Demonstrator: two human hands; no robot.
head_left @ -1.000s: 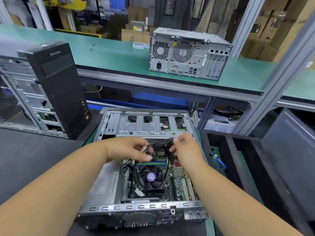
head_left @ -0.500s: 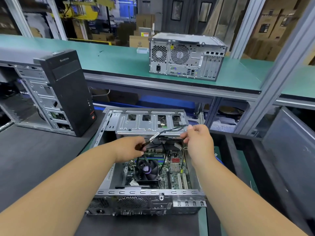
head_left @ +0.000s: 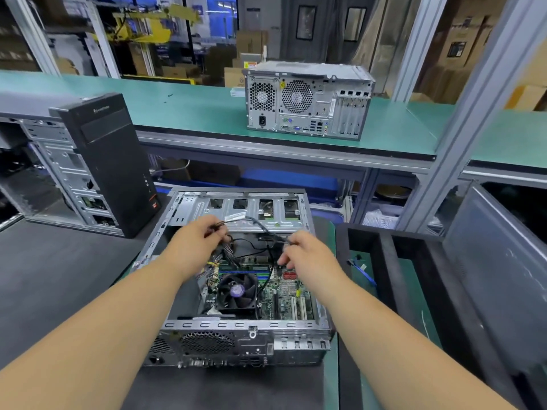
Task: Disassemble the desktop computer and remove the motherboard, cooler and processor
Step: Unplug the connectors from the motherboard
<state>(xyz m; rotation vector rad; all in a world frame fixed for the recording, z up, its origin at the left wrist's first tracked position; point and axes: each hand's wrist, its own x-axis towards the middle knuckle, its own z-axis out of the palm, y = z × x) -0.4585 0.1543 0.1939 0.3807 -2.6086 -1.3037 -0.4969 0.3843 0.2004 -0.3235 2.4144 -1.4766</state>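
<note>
Desktop computer (head_left: 236,291), side panel off, lying flat on a dark work mat (head_left: 59,285), rear ports facing the camera. Inside, motherboard (head_left: 284,294) seated in the chassis floor, black cooler (head_left: 236,292) with its fan mounted on it; processor hidden beneath. Above the board, 2 bare hands over the open case: left hand (head_left: 195,244) with fingers curled round a bundle of black cables (head_left: 251,221) near the drive cage (head_left: 245,208), right hand (head_left: 305,253) pinching the same cable run further along, just over the red connectors. Loose wires trailing down toward the memory slots. To the left, an upright black tower (head_left: 109,161) with its metal frame exposed, standing close to the open case. On the green bench (head_left: 177,113) beyond, a second grey computer (head_left: 307,99), rear side toward the camera, well apart from the hands. At right, a dark tray (head_left: 414,276) holding a blue cable (head_left: 364,273).
</note>
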